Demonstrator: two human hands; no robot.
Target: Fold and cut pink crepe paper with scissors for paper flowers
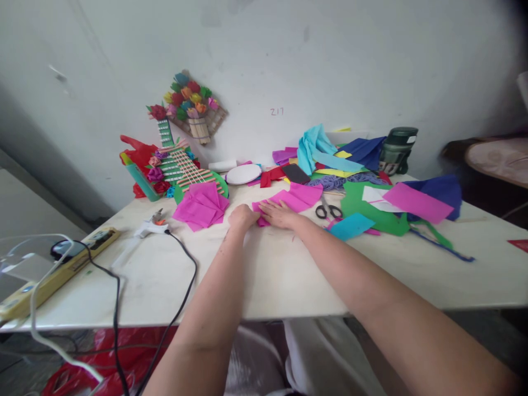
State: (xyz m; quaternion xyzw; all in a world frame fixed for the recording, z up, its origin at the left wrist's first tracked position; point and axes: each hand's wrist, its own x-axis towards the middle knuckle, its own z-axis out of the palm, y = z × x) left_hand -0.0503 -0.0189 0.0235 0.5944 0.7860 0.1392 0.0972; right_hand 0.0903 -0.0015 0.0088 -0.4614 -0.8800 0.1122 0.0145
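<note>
A strip of pink crepe paper (303, 199) lies on the table in front of me. My right hand (279, 214) rests flat on its left part, fingers stretched out. At the strip's left end my left hand (244, 216) is closed, its fingers curled on the paper's edge; the fingertips are partly hidden. Left of that hand sits a loose pile of pink crepe paper pieces (202, 206). Black-handled scissors (328, 210) lie to the right of the strip, beside a blue paper piece (352, 226).
A glue gun (152, 226) with its black cord and a power strip (88, 250) lie at left. Behind stand a flower-decorated craft guitar (181, 165) and a green bottle (398, 149). Coloured papers (371, 206), a phone (296, 174) and a white disc (243, 174) are spread around.
</note>
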